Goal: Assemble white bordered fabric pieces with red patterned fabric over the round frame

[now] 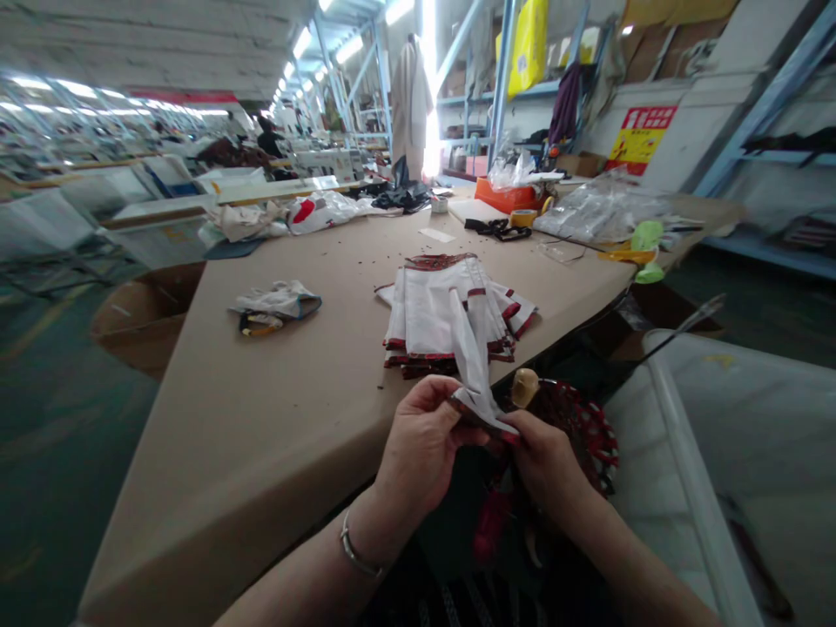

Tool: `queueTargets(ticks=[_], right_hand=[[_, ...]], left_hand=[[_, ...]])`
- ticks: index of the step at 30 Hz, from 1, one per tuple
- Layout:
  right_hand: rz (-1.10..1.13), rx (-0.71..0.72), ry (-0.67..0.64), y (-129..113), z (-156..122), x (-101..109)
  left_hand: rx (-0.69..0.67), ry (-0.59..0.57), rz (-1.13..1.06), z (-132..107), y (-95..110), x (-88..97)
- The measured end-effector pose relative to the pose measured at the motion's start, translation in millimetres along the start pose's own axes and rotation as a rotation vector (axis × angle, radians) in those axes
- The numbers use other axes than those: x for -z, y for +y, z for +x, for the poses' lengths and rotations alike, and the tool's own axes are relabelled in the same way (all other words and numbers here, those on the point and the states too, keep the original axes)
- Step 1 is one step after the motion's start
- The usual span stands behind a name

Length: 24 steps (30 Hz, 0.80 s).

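A white fabric piece with dark red patterned edging stretches from the pile on the table down to my hands. My left hand pinches its near edge between thumb and fingers. At the same edge, a little to the right, my right hand is closed on the cloth. Just beyond lies a stack of similar white pieces with red trim, loosely layered near the table's right edge. Below my right hand hangs dark red patterned fabric, partly hidden by the hand and forearm.
The brown-covered table carries a white glove-like cloth bundle at left. Behind are plastic bags, an orange box, tape and black straps. A white bin stands right, a cardboard box left.
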State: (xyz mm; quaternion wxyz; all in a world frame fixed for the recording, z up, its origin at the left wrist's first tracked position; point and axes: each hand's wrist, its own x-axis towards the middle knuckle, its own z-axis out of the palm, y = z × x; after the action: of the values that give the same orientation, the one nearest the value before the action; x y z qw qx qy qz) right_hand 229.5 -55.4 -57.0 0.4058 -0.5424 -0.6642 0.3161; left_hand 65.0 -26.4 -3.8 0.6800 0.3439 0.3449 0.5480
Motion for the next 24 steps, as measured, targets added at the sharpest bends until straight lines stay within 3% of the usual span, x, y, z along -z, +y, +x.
queueTargets(ticks=[3,5,8,13,15,16,20,22,24], right_hand=[[0.726,-0.273,0.091,5.5,-15.8,-1.6],[1.011,-0.418,0.089,5.0,-23.6,1.7],[1.007,-0.504,-0.078,1.9,-38.0,11.2],[0.950,-0.424,-0.452,-21.1,-62.3,38.3],[1.005,-0.350,-0.470,-32.1,-52.8,54.8],[1.036,-0.330,-0.410,-34.8,-40.8,63.7],[1.140,-0.416,-0.103,-13.2,37.2,85.5],[1.166,-0.507,-0.026,15.5,70.4,78.6],[1.156,-0.553,-0.007,47.6,86.3,59.5]], left_hand=[[0.207,-0.036,0.102,-10.0,-22.9,6.5],[0.366,-0.198,0.235,-15.2,-34.4,10.5],[0.516,-0.400,0.277,-18.4,-37.3,9.3],[0.669,-0.319,0.135,0.4,-28.2,-4.2],[0.680,-0.341,0.058,15.1,-28.7,-12.3],[0.655,-0.353,-0.001,24.0,-30.2,-17.0],[0.471,-0.225,-0.200,67.0,-45.4,-35.4],[0.469,-0.035,-0.162,85.6,-62.4,-38.8],[0.511,0.170,-0.083,96.2,-87.1,-34.9]])
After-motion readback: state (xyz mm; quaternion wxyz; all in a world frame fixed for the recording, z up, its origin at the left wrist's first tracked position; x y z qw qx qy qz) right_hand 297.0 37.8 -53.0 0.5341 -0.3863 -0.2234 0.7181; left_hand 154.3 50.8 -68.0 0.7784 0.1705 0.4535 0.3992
